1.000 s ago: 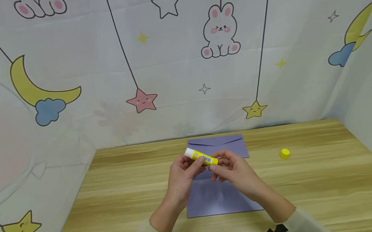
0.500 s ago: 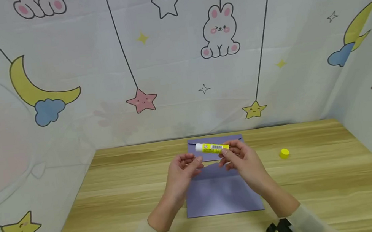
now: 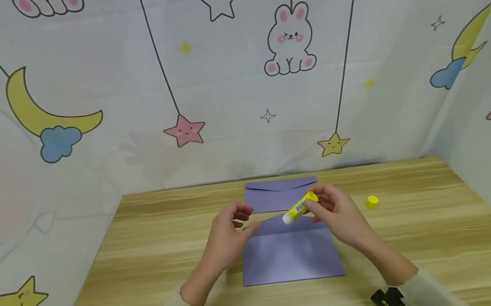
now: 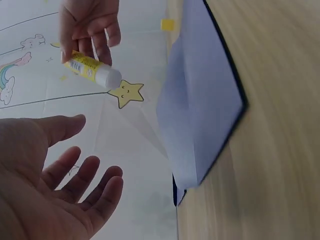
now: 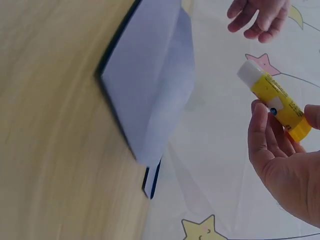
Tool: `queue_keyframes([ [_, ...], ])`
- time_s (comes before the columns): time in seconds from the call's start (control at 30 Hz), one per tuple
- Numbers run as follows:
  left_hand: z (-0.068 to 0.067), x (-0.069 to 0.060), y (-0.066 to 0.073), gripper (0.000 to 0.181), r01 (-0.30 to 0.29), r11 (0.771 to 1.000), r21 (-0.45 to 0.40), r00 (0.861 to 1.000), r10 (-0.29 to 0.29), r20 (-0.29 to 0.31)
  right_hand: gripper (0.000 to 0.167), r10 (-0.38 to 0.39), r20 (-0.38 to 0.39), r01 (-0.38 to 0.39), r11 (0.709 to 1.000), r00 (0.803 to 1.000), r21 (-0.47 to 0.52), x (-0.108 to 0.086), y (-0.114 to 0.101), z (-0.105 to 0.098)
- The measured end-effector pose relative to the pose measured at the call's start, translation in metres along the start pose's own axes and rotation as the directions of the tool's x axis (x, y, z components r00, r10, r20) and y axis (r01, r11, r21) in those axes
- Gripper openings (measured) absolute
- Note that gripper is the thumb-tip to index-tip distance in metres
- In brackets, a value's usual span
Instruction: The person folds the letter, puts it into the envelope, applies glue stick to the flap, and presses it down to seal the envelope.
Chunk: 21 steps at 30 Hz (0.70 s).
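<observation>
In the head view my right hand (image 3: 341,213) pinches a yellow glue stick (image 3: 298,210) near its base, with the uncapped white end tilted down and to the left. The stick is held above the flap of a purple envelope (image 3: 291,256), which lies with its flap unfolded away from me. My left hand (image 3: 227,236) hovers over the envelope's left edge, fingers loosely bent and nothing in them. In the left wrist view the left hand (image 4: 70,180) is apart from the glue stick (image 4: 89,67). The right wrist view shows thumb and fingers round the glue stick (image 5: 277,100).
A second purple envelope (image 3: 278,199) lies behind the first, its flap folded down. The yellow cap (image 3: 372,202) stands on the wooden table (image 3: 158,264) to the right. A printed cloth (image 3: 228,84) hangs along the table's back edge.
Both hands held the glue stick near each other; the left let go and moved left. The right hand took the stick rightward and turned its white end downward.
</observation>
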<state>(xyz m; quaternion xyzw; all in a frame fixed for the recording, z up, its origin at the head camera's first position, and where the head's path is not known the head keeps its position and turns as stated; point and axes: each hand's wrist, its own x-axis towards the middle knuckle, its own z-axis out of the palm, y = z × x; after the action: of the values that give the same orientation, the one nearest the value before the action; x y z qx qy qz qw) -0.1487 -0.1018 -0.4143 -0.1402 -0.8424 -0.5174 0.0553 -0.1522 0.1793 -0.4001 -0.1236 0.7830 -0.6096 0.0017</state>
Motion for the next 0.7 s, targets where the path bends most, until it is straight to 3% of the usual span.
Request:
queue_keyframes([
  [0.07,-0.004,-0.003,-0.005,0.033,-0.065,0.992,0.108,0.997,0.061,0.041,0.03,-0.017,0.011,0.017,0.998,1.0,-0.054,-0.003,0.001,-0.002],
  [0.17,-0.009,-0.008,-0.014,0.041,-0.185,0.947,0.263,0.978,0.15,0.147,0.029,-0.037,0.035,0.04,0.994,0.999,-0.101,-0.007,0.003,-0.004],
  [0.27,-0.01,-0.012,-0.021,0.05,-0.304,0.877,0.373,0.936,0.202,0.288,0.029,-0.044,0.054,0.051,0.988,0.998,-0.145,-0.011,0.003,-0.006],
  [0.37,-0.008,-0.015,-0.023,0.059,-0.375,0.823,0.427,0.888,0.187,0.421,0.029,-0.047,0.073,0.059,0.982,0.996,-0.18,-0.013,0.004,-0.007],
  [0.43,-0.007,-0.016,-0.024,0.065,-0.396,0.8,0.451,0.864,0.159,0.477,0.028,-0.053,0.086,0.069,0.979,0.995,-0.192,-0.014,0.004,-0.007],
  [0.5,-0.005,-0.018,-0.024,0.07,-0.401,0.788,0.468,0.85,0.129,0.511,0.028,-0.07,0.096,0.088,0.976,0.993,-0.2,-0.015,0.004,-0.007],
  [0.7,-0.002,-0.022,-0.027,0.078,-0.359,0.79,0.497,0.839,0.04,0.543,0.024,-0.137,0.129,0.169,0.942,0.982,-0.29,-0.015,0.003,-0.003],
])
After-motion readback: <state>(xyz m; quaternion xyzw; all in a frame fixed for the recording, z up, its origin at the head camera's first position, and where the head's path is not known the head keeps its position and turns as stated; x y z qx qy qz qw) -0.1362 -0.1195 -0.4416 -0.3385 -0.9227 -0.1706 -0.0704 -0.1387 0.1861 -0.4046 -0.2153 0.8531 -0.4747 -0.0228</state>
